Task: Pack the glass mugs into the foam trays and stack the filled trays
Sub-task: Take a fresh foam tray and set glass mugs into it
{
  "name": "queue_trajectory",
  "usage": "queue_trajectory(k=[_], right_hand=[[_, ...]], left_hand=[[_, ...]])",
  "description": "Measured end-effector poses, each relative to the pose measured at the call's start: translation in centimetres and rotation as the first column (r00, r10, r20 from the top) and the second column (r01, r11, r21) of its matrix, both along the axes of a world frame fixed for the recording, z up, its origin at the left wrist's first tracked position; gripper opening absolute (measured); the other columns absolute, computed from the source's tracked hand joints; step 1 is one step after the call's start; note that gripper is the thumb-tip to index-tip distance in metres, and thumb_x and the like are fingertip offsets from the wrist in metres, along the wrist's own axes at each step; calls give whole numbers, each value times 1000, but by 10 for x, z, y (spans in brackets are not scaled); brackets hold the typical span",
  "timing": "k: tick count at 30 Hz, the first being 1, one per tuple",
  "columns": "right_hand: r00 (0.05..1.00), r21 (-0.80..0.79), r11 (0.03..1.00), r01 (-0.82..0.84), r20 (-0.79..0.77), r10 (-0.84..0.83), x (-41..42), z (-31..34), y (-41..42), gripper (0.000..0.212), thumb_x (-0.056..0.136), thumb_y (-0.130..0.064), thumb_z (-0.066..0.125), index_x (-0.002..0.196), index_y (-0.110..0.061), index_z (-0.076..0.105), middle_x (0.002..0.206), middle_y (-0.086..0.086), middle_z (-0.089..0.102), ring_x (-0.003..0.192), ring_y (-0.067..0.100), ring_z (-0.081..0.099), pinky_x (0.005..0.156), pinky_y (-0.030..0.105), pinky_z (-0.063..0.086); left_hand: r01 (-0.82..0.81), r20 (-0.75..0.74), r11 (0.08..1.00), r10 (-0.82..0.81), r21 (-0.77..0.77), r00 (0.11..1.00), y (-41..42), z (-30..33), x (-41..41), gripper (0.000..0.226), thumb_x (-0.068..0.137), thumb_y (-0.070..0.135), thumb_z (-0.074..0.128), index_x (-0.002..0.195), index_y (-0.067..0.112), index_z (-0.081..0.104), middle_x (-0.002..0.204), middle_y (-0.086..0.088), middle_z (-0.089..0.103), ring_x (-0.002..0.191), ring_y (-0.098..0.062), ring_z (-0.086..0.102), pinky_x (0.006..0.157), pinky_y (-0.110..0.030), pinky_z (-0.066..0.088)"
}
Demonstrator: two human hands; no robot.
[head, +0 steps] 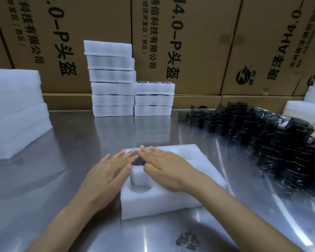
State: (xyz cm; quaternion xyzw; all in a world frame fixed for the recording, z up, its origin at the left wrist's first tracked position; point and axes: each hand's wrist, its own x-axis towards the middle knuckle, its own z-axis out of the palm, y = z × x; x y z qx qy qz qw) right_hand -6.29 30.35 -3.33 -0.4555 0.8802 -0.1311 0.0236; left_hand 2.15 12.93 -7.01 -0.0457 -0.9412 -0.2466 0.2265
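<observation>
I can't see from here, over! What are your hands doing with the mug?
Left hand and right hand flat, fingers straight, over a dark mug in the foam tray. Other pockets in view empty. Nothing in the way.

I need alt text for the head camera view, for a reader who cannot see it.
Two open hands, left hand and right hand, press a dark glass mug into a white foam tray on a steel table. Stacked filled foam trays stand behind; loose dark mugs crowd the right.
</observation>
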Motion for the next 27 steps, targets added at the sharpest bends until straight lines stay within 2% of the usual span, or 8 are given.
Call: queue_trajectory(k=[4,8,10,13,16,19,22,27], right_hand=[[995,-250,965,83,68,-68,-7,1,3,45,100,-40,32,143,-28,38,151,-13,33,141,5,20,109,28,21],[939,-527,791,312,44,-341,-50,11,32,40,96,-31,45,135,-24,51,138,-7,51,127,13,44,102,29,35],[851,-600,662,448,59,-523,-80,16,60,40,94,-24,47,134,-19,51,139,-2,49,120,18,51,98,32,41],[681,-544,540,642,80,-728,-120,17,106,43,95,-24,45,138,-14,44,147,3,36,107,25,56,85,34,43],[562,-429,496,755,33,-827,-147,16,136,48,97,-21,42,143,-10,33,155,6,21,113,35,52,81,40,43],[494,-344,467,815,-11,-870,-166,19,150,49,98,-16,40,145,-8,27,156,6,17,114,38,50,77,40,40],[436,-215,433,875,-36,-899,-176,23,156,40,97,-15,46,135,-5,35,146,13,31,109,41,51,75,41,41],[430,-157,454,877,-163,-888,-184,20,159,33,93,-6,52,124,-3,41,131,17,39,106,41,50,69,41,39]], left_hand=[[30,-83,976,-13,214,996,1,-11,0,43,89,52,30,130,48,39,139,35,35,132,17,25,112,-18,17],[-25,-104,925,70,379,992,-9,-15,-5,46,88,54,33,131,45,44,133,40,37,127,21,28,104,-4,20],[-50,-68,913,84,405,994,-14,-18,-9,53,86,59,32,134,42,45,133,41,36,127,22,28,106,-10,21],[-58,-13,917,68,395,998,-16,-21,-14,52,84,65,31,132,49,44,130,45,36,127,20,30,107,-18,24],[-67,24,915,63,398,998,-16,-21,-18,48,82,68,31,128,58,41,129,47,36,126,19,31,107,-20,26],[-69,41,909,57,411,998,-17,-21,-19,42,80,73,31,121,68,39,124,53,35,125,22,30,105,-20,26],[-72,44,911,60,407,997,-19,-22,-20,45,77,78,29,121,71,36,125,54,34,126,23,28,105,-21,26],[-77,67,907,54,414,996,-19,-23,-20,46,76,80,27,121,73,33,127,53,33,128,18,29,109,-25,26]])
